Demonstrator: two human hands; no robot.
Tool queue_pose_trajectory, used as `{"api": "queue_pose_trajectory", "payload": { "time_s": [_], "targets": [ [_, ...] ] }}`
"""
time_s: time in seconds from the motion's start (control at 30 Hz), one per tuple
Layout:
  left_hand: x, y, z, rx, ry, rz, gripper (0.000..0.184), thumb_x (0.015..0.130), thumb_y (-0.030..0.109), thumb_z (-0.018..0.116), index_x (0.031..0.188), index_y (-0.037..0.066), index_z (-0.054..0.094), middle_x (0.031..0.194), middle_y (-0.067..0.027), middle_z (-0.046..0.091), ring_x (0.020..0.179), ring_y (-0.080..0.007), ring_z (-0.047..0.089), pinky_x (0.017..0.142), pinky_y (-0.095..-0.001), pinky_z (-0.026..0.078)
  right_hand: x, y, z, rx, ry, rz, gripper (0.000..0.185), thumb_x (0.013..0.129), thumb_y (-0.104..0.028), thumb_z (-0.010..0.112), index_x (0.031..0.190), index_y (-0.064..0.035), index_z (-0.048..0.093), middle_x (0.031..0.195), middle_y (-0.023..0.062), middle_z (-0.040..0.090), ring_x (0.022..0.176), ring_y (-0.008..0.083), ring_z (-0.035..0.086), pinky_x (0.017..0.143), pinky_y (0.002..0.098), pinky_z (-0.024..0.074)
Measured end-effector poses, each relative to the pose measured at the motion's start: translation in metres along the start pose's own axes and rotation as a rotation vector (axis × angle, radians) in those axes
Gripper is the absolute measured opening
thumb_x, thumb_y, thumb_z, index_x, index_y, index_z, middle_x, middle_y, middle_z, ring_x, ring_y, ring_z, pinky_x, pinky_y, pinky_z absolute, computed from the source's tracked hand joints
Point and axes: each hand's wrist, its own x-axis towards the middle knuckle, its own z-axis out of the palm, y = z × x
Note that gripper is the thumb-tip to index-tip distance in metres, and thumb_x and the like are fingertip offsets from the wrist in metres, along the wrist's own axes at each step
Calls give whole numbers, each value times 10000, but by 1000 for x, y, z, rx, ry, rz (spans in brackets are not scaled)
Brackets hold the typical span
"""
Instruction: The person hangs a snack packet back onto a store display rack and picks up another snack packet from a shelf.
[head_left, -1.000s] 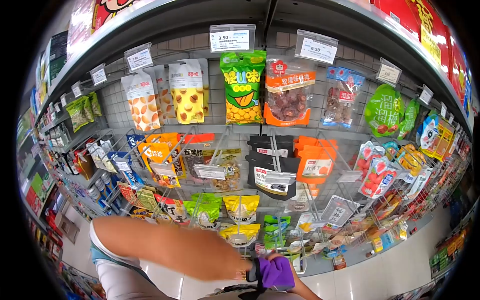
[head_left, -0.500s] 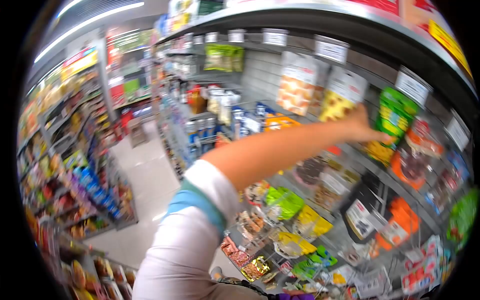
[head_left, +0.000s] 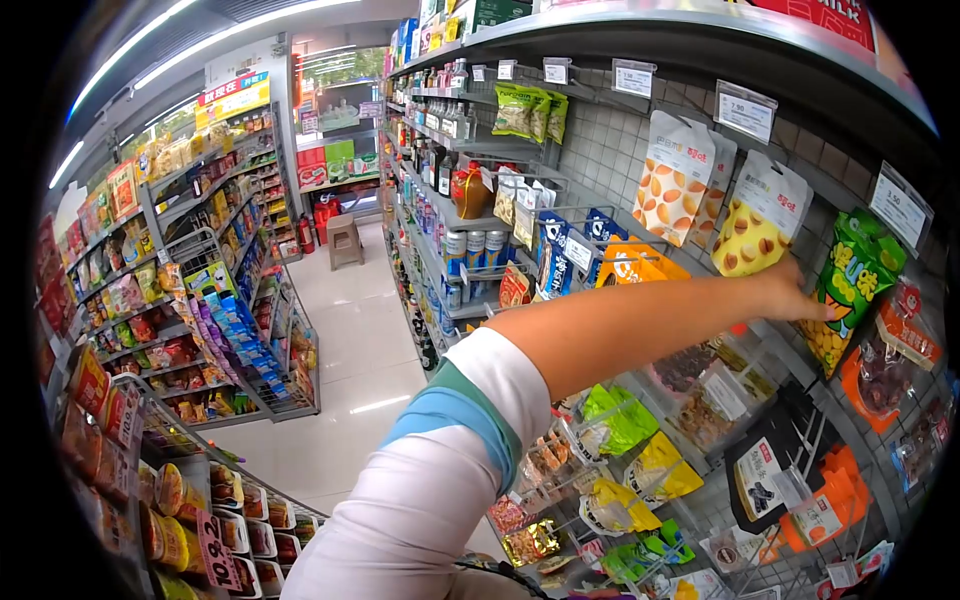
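Note:
My left arm, in a white sleeve with a blue-green band, reaches across to the hanging snacks. My left hand (head_left: 790, 292) is at the left edge of a green and yellow bag (head_left: 850, 285), its thumb on the bag's front and its other fingers mostly hidden. Just left of the hand hangs a white and yellow pouch (head_left: 760, 215). Beyond it is a white pouch with an almond pattern (head_left: 672, 180). Of my right hand only a sliver of skin (head_left: 602, 593) shows at the bottom edge, beside something purple; its fingers are hidden.
An orange and clear bag of dark fruit (head_left: 880, 375) hangs right of the green bag. Wire hooks and price tags stick out from the rack. Down the aisle stand a stool (head_left: 345, 243) and snack shelves (head_left: 200, 290); packaged food fills the lower left.
The view has swung left toward the aisle. My left hand has risen from beside the purple item, low in front of me, to the green bag.

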Motion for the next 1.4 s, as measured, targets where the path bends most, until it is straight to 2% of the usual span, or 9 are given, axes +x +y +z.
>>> {"api": "queue_pose_trajectory", "payload": {
  "time_s": [0.53,0.8,0.9,0.97,1.0,1.07,1.13,1.2,1.4],
  "targets": [
    [0,6,12,-143,-38,58,1030,694,530,906,1367,-102,447,1233,-256,623,1113,-325,657,917,-374,550,5,-5,4,-11,33,39,158,1013,-159,631,1079,-15,633,963,83,681,903,147,673,811,294,550],
    [-13,26,3,27,-10,17,719,758,506,862,1175,-41,653,1073,-210,703,1015,-299,697,893,-385,546,-1,-11,2,-5,49,39,159,1016,-163,627,1072,-15,635,949,82,681,891,144,673,803,291,549],
    [-24,32,-4,77,42,24,712,758,503,846,1223,-7,668,1190,-216,696,1112,-324,677,953,-404,535,-6,-12,0,-1,53,25,159,1017,-164,625,1070,-14,636,944,81,681,887,143,673,799,290,548],
    [-51,58,-21,-24,-73,-28,599,793,526,822,1146,50,733,1058,-162,743,968,-260,707,885,-389,557,-15,-11,0,21,63,-1,160,1018,-165,624,1068,-14,636,940,81,681,884,143,672,797,289,548],
    [-12,14,0,-170,-147,187,558,813,543,808,1103,69,755,984,-123,754,893,-201,700,830,-367,565,-20,-10,0,43,67,-18,160,1019,-165,624,1067,-14,637,938,81,681,882,143,672,796,289,548],
    [-41,44,-12,-229,-128,247,503,851,453,821,1143,52,736,1039,-92,757,969,-169,704,891,-341,558,-28,-9,1,83,74,-61,160,1020,-166,623,1066,-14,637,935,81,681,879,142,672,794,288,548],
    [-46,48,-14,-217,-137,205,678,869,459,811,1290,-33,613,1193,-126,714,1105,-183,675,980,-329,525,-35,-8,2,111,82,-99,161,1020,-167,622,1064,-13,637,931,80,681,876,141,672,792,287,547],
    [-35,29,-8,-258,-166,188,657,907,466,774,1282,-43,596,1234,-156,691,1158,-194,653,1009,-333,507,-38,-5,5,131,85,-121,162,1021,-168,621,1062,-13,638,928,80,681,873,141,672,790,287,547],
    [-62,44,-14,-224,-289,94,532,983,440,699,1277,1,631,1109,-61,707,919,-73,622,769,-273,518,-53,4,15,184,151,-139,164,1024,-171,618,1058,-12,639,917,79,681,865,139,672,784,285,546]
  ]
}}
